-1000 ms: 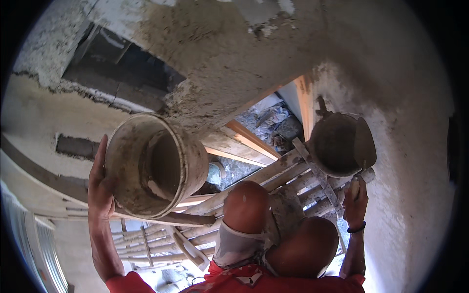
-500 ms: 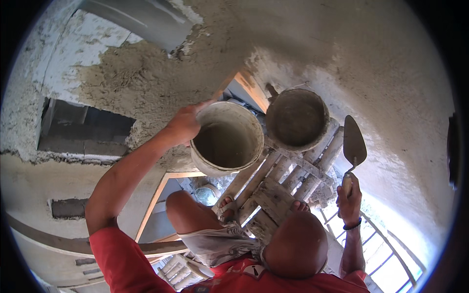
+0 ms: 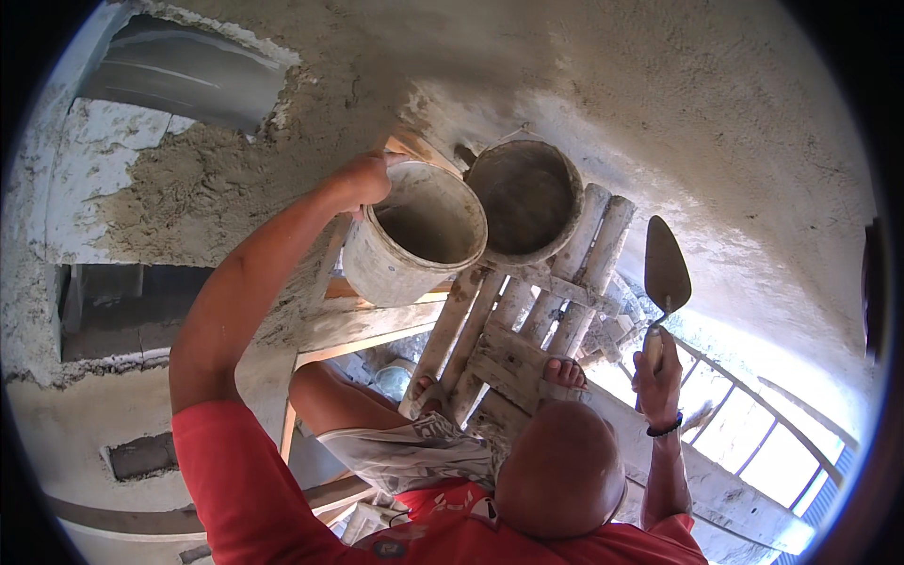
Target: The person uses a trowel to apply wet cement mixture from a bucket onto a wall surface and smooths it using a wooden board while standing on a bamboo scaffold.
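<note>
1. Our left hand [image 3: 367, 184] grips the rim of the pale bucket [image 3: 388, 271], fingers bent around its edge; our right hand [image 3: 656, 372] is closed around the handle of the trowel [image 3: 667, 268], blade pointing away from us.
2. That bucket is ahead of us, just beside the round tub [image 3: 576, 209]; grey residue coats both, though shadow hides how much each contains.
3. Wooden slats [image 3: 461, 297] reach toward the tub, gaps between them; open room separates tub and trowel, with the plastered wall [image 3: 734, 169] beyond.
4. We cannot tell whether the bucket rests on anything; our knee [image 3: 562, 466] hides most of our right foot [image 3: 565, 371].
</note>
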